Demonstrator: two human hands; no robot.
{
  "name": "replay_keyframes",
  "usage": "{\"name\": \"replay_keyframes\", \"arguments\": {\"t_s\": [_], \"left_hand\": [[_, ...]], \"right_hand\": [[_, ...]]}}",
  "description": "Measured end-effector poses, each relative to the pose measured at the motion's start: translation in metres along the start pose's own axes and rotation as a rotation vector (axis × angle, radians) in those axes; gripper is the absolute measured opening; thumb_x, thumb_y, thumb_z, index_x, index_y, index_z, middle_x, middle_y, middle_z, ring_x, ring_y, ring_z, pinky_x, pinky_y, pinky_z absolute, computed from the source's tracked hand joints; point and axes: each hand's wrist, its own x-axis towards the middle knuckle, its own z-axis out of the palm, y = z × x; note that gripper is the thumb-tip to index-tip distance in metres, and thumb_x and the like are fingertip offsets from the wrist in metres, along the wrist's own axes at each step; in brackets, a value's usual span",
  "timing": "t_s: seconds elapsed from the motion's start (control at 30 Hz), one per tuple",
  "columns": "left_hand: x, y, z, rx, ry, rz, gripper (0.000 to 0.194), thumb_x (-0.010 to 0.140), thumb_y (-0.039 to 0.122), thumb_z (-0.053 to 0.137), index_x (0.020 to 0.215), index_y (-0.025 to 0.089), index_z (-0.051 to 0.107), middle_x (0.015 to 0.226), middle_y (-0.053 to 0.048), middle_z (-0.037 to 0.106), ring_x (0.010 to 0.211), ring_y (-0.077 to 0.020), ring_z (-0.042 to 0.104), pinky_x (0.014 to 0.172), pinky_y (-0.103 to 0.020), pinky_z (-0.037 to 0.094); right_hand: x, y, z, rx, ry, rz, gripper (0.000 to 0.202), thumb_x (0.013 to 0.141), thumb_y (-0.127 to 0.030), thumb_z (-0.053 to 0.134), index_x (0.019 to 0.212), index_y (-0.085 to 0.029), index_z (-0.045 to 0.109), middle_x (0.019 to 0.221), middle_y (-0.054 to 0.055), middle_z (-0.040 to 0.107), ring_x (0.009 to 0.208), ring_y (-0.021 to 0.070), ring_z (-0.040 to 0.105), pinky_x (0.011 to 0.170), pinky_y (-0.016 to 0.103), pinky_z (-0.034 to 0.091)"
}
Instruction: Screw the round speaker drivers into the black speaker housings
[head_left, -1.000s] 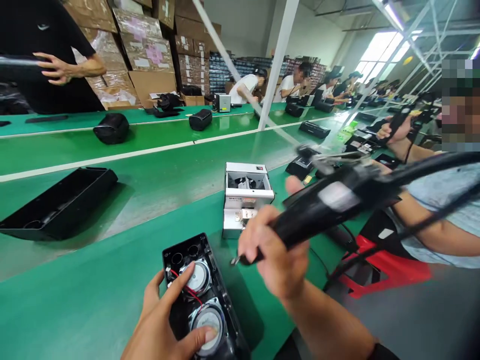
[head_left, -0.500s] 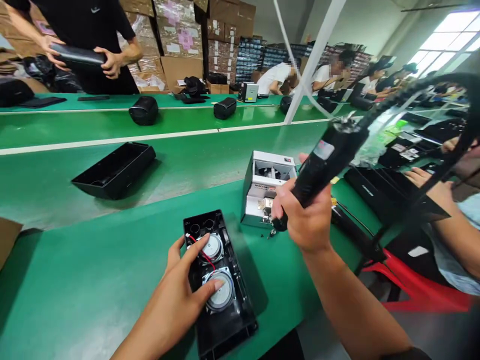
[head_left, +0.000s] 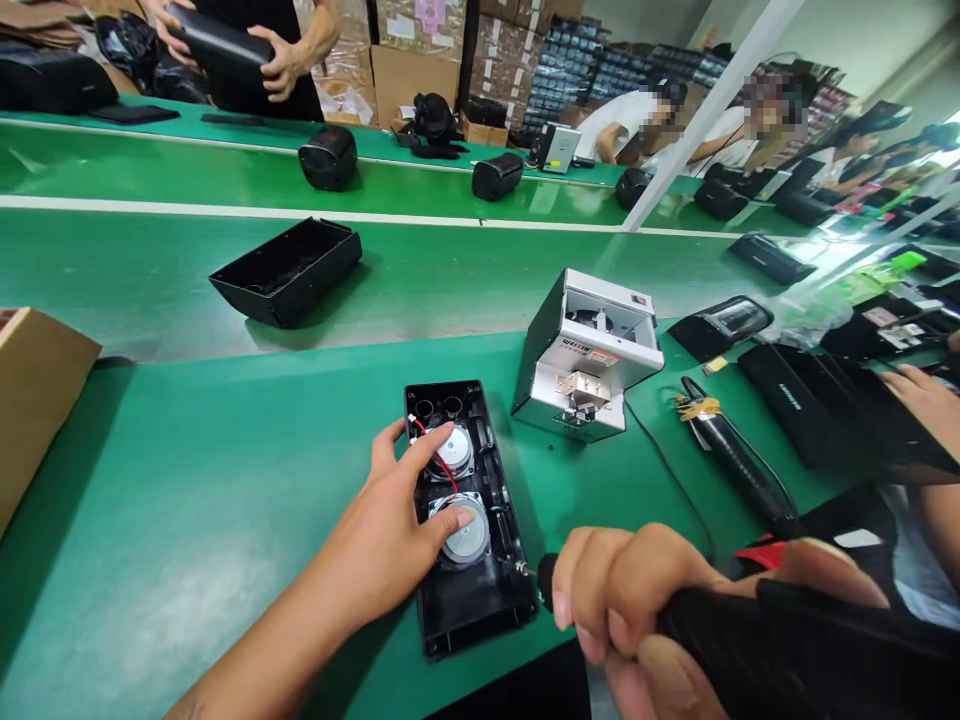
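A black speaker housing lies on the green bench, with two round silver speaker drivers and a red wire inside it. My left hand grips it from the left, thumb on the lower driver and a finger on the upper one. At the lower right, my right hand is closed around a black electric screwdriver. The driver is held low and tilted, its tip at the housing's right edge, where a small shiny screw seems to sit. Behind the housing stands a grey-white screw feeder.
An empty black shell sits on the conveyor beyond the bench. To the left is a cardboard box. A wrapped black tool with a cable and black panels lie at right, beside another person's hand.
My right hand has brought the screwdriver down from beside the screw feeder to the housing's right edge. My left hand keeps its hold. The head view has shifted.
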Motion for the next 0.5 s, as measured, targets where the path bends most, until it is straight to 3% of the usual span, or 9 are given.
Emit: {"name": "replay_keyframes", "arguments": {"t_s": [0.27,0.4,0.5], "left_hand": [[-0.002,-0.001,0.0,-0.009,0.005,0.025,0.075,0.092,0.037,0.069,0.161,0.043,0.039,0.176,-0.003,0.013,0.153,-0.0344,0.048,0.129,-0.055,0.038],[-0.001,-0.002,0.001,-0.007,0.011,0.039,0.076,0.092,0.039,0.069,0.161,0.043,0.039,0.176,-0.003,0.013,0.152,-0.0345,0.049,0.129,-0.056,0.038],[-0.001,-0.001,0.001,-0.007,0.01,0.039,0.075,0.092,0.039,0.069,0.161,0.042,0.039,0.176,-0.004,0.013,0.152,-0.0353,0.049,0.129,-0.057,0.038]], "right_hand": [[0.002,0.015,0.008,0.029,-0.007,-0.043,0.01,0.094,-0.037,0.07,0.088,-0.031,0.065,0.055,-0.005,0.048,0.037,0.0163,0.046,0.036,0.035,0.047],[0.004,0.019,0.012,0.023,0.064,-0.08,0.012,0.097,-0.038,0.07,0.107,-0.035,0.064,0.058,-0.009,0.048,0.034,0.0124,0.043,0.038,0.031,0.048],[0.002,0.023,0.012,0.016,0.054,-0.097,0.007,0.1,-0.036,0.066,0.106,-0.034,0.064,0.06,-0.008,0.049,0.035,0.012,0.044,0.038,0.03,0.047]]}}
